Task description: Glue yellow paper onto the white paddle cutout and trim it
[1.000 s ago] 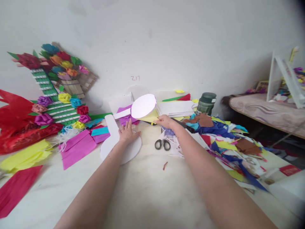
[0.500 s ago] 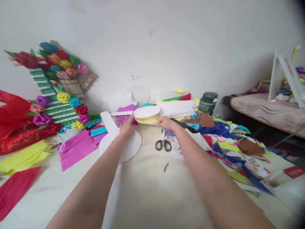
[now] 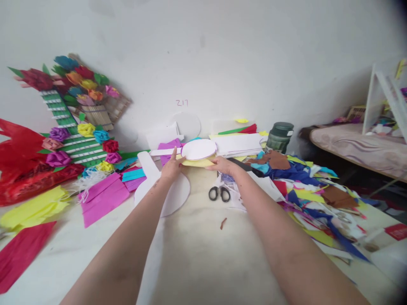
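A white oval cutout (image 3: 199,149) with a thin dark outline lies over yellow paper (image 3: 197,163) at the back of the table. My left hand (image 3: 172,167) is at the left end of the pair, thumb on the yellow paper and index finger stretched upward. On the other side, my right hand (image 3: 225,165) pinches the yellow paper's right edge. Under my left wrist lies a large white cutout (image 3: 178,195) with a rounded end and a long strip. Black-handled scissors (image 3: 219,194) rest near my right wrist, their blades partly covered by scraps.
Coloured paper scraps (image 3: 318,199) heap on the right, beside a dark green jar (image 3: 279,137). Paper flowers on a green striped stand (image 3: 82,146) lean at the left wall. Magenta paper (image 3: 103,199) and a red plastic bag (image 3: 22,165) lie left. White sheets (image 3: 238,144) are stacked behind.
My left hand has turned from lying spread across the white strip to the oval's left end, index finger now raised. The oval and yellow paper sit slightly further right and tilt more toward me.
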`<state>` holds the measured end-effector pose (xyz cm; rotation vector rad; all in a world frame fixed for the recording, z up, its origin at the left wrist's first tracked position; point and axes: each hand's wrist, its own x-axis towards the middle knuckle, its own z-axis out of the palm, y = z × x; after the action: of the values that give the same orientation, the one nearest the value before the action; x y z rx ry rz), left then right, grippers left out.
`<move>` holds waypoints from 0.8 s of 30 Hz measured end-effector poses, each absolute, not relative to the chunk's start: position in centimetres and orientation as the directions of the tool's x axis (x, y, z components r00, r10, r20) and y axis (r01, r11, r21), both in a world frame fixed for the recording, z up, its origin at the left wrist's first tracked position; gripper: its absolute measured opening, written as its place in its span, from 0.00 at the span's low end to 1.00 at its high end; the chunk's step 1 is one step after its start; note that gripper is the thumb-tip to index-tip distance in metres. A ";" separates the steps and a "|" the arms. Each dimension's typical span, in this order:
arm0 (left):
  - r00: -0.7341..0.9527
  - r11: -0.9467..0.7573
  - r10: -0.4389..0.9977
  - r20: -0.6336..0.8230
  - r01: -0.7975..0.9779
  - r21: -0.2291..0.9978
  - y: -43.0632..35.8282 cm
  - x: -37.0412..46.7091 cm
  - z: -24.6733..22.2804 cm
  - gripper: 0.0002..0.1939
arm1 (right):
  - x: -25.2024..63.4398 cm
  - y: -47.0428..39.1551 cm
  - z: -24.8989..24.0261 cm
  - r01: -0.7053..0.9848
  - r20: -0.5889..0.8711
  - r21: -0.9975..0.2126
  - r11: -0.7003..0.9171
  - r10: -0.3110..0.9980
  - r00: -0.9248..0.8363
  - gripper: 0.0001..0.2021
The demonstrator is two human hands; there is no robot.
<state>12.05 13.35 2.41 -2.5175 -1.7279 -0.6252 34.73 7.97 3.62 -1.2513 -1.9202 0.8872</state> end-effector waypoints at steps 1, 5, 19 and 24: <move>0.335 -0.412 0.875 0.348 0.894 0.175 13.1 12.0 2.5 0.21 | 34.6 8.0 3.6 0.443 0.175 -0.838 0.319 0.926 -0.335 0.24; 0.466 -0.519 0.815 0.345 0.852 0.075 11.5 12.6 2.6 0.21 | 34.2 8.4 3.0 0.417 0.154 -0.850 0.321 0.909 -0.387 0.42; 0.681 -0.811 0.494 0.542 0.585 0.005 10.9 13.2 0.9 0.12 | 33.5 9.6 2.0 0.666 0.204 -0.697 0.266 0.964 -0.172 0.30; 0.664 -0.813 0.468 0.583 0.582 -0.010 10.3 12.9 1.6 0.11 | 33.9 9.9 1.9 0.672 0.180 -0.706 0.222 0.975 -0.133 0.34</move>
<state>12.89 10.25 1.58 -2.6841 -0.8560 -0.8586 33.90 9.90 1.89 -1.5167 -1.8790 0.6259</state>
